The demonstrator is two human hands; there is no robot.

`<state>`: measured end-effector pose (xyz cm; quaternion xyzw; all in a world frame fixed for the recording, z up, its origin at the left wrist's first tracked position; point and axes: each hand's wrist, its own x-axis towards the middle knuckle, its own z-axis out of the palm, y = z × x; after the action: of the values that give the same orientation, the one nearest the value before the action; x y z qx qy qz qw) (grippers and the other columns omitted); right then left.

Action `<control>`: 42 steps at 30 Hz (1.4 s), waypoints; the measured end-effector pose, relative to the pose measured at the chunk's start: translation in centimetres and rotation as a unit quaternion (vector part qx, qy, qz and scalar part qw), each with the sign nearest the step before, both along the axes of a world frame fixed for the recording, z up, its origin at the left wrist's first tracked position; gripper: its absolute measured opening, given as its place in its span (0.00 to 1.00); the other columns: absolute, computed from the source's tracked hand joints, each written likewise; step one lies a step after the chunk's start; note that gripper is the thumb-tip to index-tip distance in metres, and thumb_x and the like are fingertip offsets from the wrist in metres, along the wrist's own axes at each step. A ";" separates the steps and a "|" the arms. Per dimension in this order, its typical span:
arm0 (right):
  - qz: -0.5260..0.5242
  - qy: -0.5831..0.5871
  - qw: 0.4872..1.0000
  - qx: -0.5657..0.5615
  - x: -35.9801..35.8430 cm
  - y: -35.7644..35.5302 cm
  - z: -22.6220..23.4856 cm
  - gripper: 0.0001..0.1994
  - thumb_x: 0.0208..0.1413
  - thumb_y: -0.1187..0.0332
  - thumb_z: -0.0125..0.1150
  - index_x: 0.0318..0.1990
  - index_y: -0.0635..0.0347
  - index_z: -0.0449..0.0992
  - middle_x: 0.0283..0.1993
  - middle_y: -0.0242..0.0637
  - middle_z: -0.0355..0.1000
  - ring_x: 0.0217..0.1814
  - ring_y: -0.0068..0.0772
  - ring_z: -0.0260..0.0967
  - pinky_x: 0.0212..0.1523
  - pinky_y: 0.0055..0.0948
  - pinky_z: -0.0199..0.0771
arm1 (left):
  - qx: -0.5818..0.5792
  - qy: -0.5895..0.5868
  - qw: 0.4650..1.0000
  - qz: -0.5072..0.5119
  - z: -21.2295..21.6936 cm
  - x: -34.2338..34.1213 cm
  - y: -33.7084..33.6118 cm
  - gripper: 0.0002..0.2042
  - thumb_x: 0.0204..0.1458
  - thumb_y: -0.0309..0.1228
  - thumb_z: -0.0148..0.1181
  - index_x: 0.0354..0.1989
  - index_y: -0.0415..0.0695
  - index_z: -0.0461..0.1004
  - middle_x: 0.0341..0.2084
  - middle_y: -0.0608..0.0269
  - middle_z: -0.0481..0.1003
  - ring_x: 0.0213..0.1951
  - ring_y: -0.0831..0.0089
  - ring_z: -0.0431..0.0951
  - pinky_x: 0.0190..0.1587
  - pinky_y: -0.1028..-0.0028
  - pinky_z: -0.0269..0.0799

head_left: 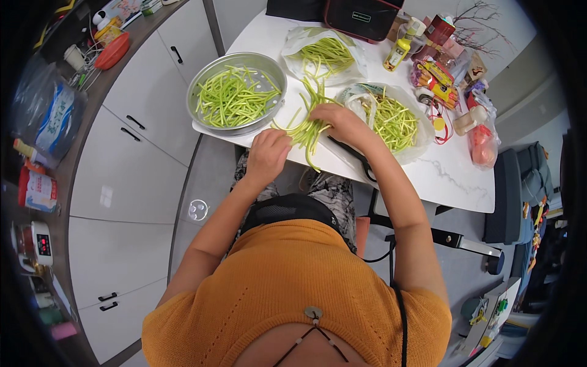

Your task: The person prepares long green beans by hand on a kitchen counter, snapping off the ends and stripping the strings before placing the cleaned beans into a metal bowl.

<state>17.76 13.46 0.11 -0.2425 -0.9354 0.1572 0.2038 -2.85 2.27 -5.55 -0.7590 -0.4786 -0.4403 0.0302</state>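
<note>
Two bare hands at the near edge of a white table (440,177), both closed on one bundle of long green bean stalks (307,125). Left hand (267,154) curled narrow around the bundle's near end, just over the table edge, fingers folded in. Right hand (342,121) pressed down over the bundle's middle, fingers bent around the stalks, loose ends fanning away toward the far side of the table. Bundle lying slantwise between the hands, resting on the tabletop.

Just left of the bundle, a round metal basin (269,64) half filled with short cut green pieces (235,95), overhanging the table's left corner. Beyond the hands, a clear plastic bag (299,40) spread open with more long green stalks inside. Just beside the right hand, a second open plastic bag (416,137) holding a heap of trimmed green bits. Further back, a black bag with red trim (361,18), a yellow squeeze bottle (397,52), and a cluster of colourful packets and small bottles (440,76) along the table's right side.

Orange knitted top (293,287) filling the lower part of the view, patterned trousers visible under the table edge. White cabinet fronts (128,183) with dark handles on the left, topped by a cluttered grey counter.
</note>
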 end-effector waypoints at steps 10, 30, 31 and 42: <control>-0.023 -0.042 0.999 -0.023 -0.2 -1.5 -0.3 0.22 0.33 0.74 0.68 0.42 0.58 0.74 0.50 0.39 0.68 0.51 0.44 0.66 0.49 0.34 0.68 | -0.038 -0.038 0.996 0.074 -0.6 -0.5 -0.5 0.12 0.39 0.26 0.62 0.35 0.42 0.73 0.35 0.58 0.71 0.39 0.59 0.69 0.42 0.67 0.65; -0.095 -0.039 0.994 0.034 -0.2 -3.4 -1.6 0.13 0.43 0.73 0.61 0.40 0.54 0.73 0.39 0.34 0.68 0.38 0.40 0.70 0.35 0.35 0.72 | -0.140 -0.053 0.985 0.090 -1.6 -3.7 -0.1 0.06 0.39 0.26 0.60 0.28 0.42 0.72 0.29 0.57 0.67 0.36 0.56 0.67 0.41 0.63 0.65; -0.100 -0.039 0.994 0.030 -0.3 -3.5 -1.9 0.12 0.44 0.72 0.60 0.39 0.54 0.74 0.38 0.34 0.68 0.38 0.40 0.70 0.35 0.35 0.72 | -0.151 -0.057 0.983 0.086 -1.4 -3.8 -0.3 0.06 0.39 0.26 0.60 0.27 0.42 0.72 0.29 0.57 0.67 0.36 0.56 0.67 0.41 0.63 0.65; -0.113 -0.015 0.983 0.144 -0.2 -4.1 -2.4 0.08 0.46 0.69 0.58 0.36 0.51 0.76 0.30 0.31 0.68 0.33 0.34 0.70 0.29 0.30 0.70 | -0.204 -0.065 0.972 0.094 -1.4 -4.1 0.6 0.04 0.40 0.26 0.58 0.22 0.40 0.70 0.27 0.55 0.70 0.36 0.55 0.69 0.39 0.61 0.66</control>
<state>17.54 9.39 -2.26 -0.3171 -0.9176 -0.0071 0.2395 -6.97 2.82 -6.92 -0.6707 -0.6284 -0.3767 -0.1155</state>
